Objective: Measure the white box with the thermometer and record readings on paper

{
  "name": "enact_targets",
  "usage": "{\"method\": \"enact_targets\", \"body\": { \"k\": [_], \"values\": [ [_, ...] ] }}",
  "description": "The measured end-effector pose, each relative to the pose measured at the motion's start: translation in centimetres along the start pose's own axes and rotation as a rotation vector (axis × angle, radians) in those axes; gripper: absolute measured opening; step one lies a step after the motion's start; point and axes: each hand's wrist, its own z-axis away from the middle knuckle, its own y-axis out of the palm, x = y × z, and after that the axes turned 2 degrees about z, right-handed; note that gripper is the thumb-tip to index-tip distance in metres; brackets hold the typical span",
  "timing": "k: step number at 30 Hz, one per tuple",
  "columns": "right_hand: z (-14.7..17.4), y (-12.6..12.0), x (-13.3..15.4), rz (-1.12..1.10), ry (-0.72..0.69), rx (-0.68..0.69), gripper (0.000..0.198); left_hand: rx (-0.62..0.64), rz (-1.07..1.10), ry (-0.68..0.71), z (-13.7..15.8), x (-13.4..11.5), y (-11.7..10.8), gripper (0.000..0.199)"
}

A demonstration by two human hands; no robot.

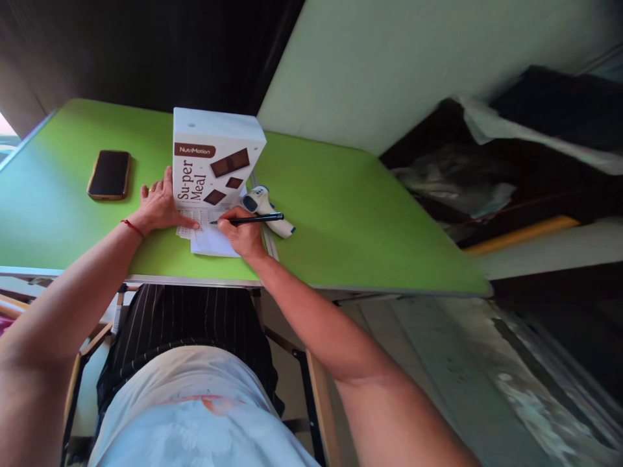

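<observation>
My right hand (244,235) is closed around a black pen (260,218), its tip over the white paper (214,242). My left hand (163,206) lies spread at the lower left of a white box (219,130) printed with brown bars. Its thumb rests on a small printed sheet (185,228) lying partly over the paper, and its other fingers reach along the box's left edge. Just beyond my right hand, a white and blue handheld thermometer (265,206) lies on its side, with the pen crossing in front of it.
A green folding table (350,214) carries these things, with a seam near the thermometer. A dark phone (109,174) lies at the left. A wall (350,71) stands behind the table, and a cluttered shelf (457,175) is off to the right.
</observation>
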Motion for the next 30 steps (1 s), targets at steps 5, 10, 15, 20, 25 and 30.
{"method": "enact_targets", "body": {
  "k": [5,10,15,20,25,30],
  "values": [
    [-0.1,0.2,-0.9,0.063,-0.08,-0.011,0.019,0.091,-0.102,-0.081,0.5,-1.5,-1.0,0.161],
    [-0.7,0.4,-2.3,0.105,-0.15,0.021,0.017,0.148,-0.2,-0.118,1.1,-3.0,-1.7,0.157],
    [-0.8,0.4,-3.0,0.132,-0.206,0.034,0.019,0.151,-0.208,-0.113,1.2,-3.3,-1.8,0.157],
    [-0.8,0.5,-3.2,0.149,-0.204,0.036,0.019,0.148,-0.204,-0.113,1.1,-3.3,-1.8,0.155],
    [-0.9,0.4,-3.1,0.147,-0.194,0.025,0.023,0.14,-0.202,-0.109,1.1,-3.2,-1.9,0.152],
    [-0.9,0.4,-3.1,0.15,-0.169,-0.009,0.021,0.137,-0.21,-0.12,1.1,-3.1,-1.8,0.149]
  ]
}}
